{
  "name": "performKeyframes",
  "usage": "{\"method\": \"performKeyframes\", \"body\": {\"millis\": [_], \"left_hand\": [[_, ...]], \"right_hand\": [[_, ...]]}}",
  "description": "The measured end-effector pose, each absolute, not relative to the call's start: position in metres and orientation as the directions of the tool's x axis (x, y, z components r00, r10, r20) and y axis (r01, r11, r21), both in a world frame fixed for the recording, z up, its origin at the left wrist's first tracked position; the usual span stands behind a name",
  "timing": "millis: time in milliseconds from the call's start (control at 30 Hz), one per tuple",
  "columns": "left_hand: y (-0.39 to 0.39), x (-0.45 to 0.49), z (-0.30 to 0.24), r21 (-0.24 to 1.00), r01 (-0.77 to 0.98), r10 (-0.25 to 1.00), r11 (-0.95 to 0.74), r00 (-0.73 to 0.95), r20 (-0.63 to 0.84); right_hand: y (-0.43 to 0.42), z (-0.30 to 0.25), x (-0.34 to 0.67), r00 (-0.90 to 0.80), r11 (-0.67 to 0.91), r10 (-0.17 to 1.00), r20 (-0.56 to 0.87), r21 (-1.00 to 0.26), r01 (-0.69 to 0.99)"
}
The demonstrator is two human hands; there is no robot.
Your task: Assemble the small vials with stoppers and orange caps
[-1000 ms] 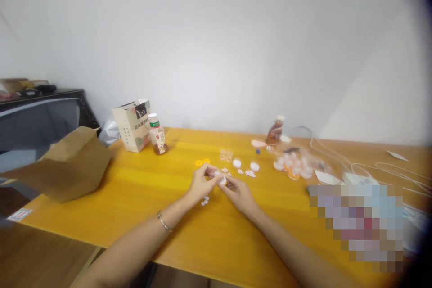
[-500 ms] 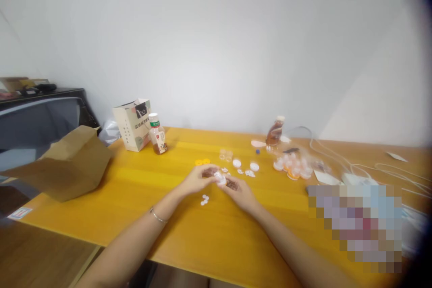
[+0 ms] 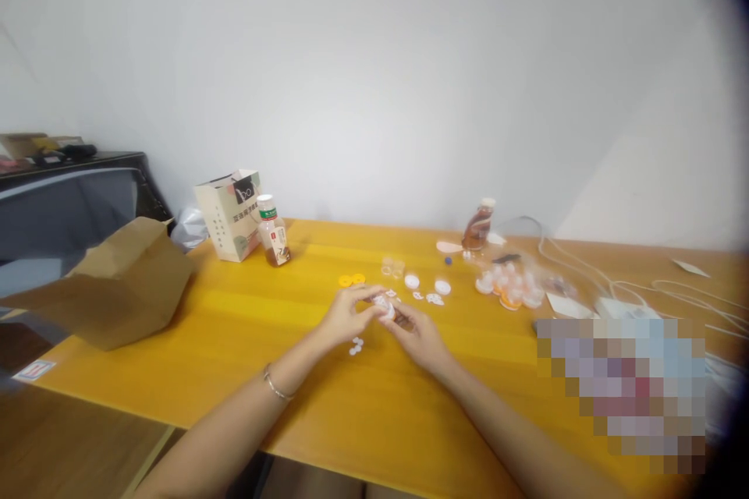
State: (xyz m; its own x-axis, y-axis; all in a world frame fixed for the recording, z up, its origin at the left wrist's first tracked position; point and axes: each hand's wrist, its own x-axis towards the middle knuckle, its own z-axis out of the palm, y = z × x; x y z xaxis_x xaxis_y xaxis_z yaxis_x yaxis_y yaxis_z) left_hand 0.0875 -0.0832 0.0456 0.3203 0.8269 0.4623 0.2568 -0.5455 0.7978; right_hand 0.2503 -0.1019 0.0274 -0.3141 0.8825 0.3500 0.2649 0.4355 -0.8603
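Observation:
My left hand (image 3: 346, 315) and my right hand (image 3: 419, 337) meet over the middle of the yellow table (image 3: 246, 343). Both pinch a small white and brown object (image 3: 387, 307) held between their fingertips; it is too small to name. Two tiny white pieces (image 3: 355, 345) lie on the table just below my left hand. Small white caps (image 3: 426, 288) and yellow discs (image 3: 351, 279) lie just beyond the hands. A thin bracelet sits on my left wrist.
A brown paper bag (image 3: 111, 284) lies at the left edge. A white printed bag (image 3: 229, 214) and a drink bottle (image 3: 272, 232) stand behind it. A brown bottle (image 3: 478, 225), a cluster of small orange-and-clear cups (image 3: 510, 287) and white cables (image 3: 655, 288) are at the right.
Both hands stay together on the small object, with the fingers shifting slightly around it. Nothing else on the table has moved.

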Motion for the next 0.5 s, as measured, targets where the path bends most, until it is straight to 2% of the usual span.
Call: {"method": "performKeyframes", "body": {"millis": [133, 267, 500], "left_hand": [[-0.0818, 0.0848, 0.0464, 0.882, 0.058, 0.801, -0.467, 0.449, 0.395], [-0.0825, 0.0836, 0.0475, 0.941, -0.112, 0.811, -0.319, 0.482, 0.332], [-0.0819, 0.0824, 0.0519, 0.965, -0.166, 0.833, -0.202, 0.488, 0.259]], "right_hand": [[-0.1024, 0.0338, 0.2506, -0.424, 0.3, 0.875, 0.234, -0.949, 0.096], [-0.1026, 0.0317, 0.2516, -0.438, 0.218, 0.877, 0.197, -0.976, -0.003], [-0.1069, 0.0294, 0.25, -0.471, 0.027, 0.876, 0.1, -0.987, -0.161]]}}
